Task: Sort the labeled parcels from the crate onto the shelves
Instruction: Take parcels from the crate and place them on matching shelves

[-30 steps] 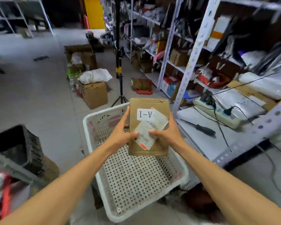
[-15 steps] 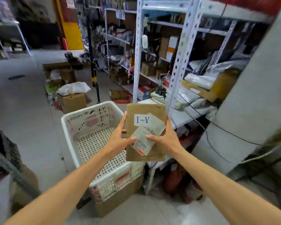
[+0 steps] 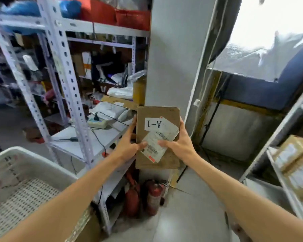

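The left hand [image 3: 128, 145] and right hand [image 3: 180, 142] clasp the side edges of a flat brown cardboard parcel [image 3: 157, 112], thumbs pressed on its face. They hold it before a grey concrete pillar [image 3: 170, 58], likely to read its white A-1 label [image 3: 153, 123]. A white perforated plastic crate [image 3: 33, 154] sits left of the pillar.

Both hands grip a brown cardboard parcel [image 3: 157, 137] upright, left hand [image 3: 128, 147] and right hand [image 3: 180, 144] on its sides, thumbs on its shipping label; the white crate [image 3: 24, 165] sits lower left beside grey shelving [image 3: 66, 70]
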